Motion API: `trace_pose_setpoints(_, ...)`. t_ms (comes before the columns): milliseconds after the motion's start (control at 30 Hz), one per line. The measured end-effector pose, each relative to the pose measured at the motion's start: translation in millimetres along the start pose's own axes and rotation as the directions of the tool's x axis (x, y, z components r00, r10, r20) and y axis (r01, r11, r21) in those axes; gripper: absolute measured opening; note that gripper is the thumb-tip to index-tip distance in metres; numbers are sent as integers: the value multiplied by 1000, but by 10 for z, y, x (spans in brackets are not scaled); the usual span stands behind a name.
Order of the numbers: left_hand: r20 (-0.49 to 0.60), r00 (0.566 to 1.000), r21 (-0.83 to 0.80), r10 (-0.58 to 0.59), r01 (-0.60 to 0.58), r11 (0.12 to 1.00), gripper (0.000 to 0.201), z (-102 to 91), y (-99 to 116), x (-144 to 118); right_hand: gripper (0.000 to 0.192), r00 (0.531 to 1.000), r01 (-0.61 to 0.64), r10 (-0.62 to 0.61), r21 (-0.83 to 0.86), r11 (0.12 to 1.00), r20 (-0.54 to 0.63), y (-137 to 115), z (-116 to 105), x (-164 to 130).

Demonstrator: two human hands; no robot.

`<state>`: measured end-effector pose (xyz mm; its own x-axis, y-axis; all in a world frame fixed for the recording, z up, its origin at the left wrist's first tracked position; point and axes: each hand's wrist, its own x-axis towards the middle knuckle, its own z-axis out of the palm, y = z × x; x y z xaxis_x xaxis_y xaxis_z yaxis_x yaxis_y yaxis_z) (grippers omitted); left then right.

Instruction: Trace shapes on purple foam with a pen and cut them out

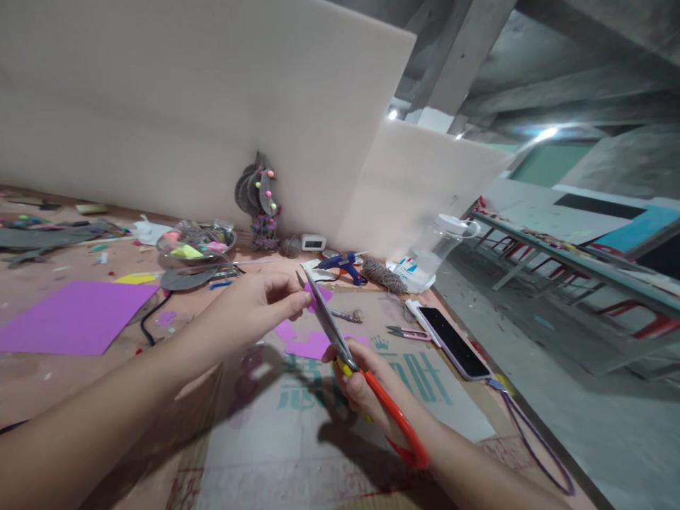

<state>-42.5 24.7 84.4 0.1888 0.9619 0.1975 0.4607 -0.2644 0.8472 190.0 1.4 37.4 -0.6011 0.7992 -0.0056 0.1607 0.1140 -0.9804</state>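
Note:
My right hand (361, 386) grips a pair of orange-handled scissors (393, 414), blades pointing up and left. My left hand (260, 301) pinches a small piece of purple foam (317, 294) between thumb and fingers, right at the scissor blades (325, 315). Below the blades, purple foam offcuts (308, 345) lie on a printed cardboard sheet (319, 425) covering the table.
A large purple foam sheet (74, 316) lies left. A blue glue gun (343, 265), twine ball (383, 276), small snips (408, 332), a phone (454, 343) and a plastic jar (443, 241) sit behind. A dish of scraps (195, 245) and a hanging ornament (260, 198) stand by the white panel.

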Motion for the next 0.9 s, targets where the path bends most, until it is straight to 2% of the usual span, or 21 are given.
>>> trace_pose_setpoints(900,-27,1000,39,-4,5,999,34,15,14,-7,55,1000,-4,4,53,999,-4,50,-2,-5)
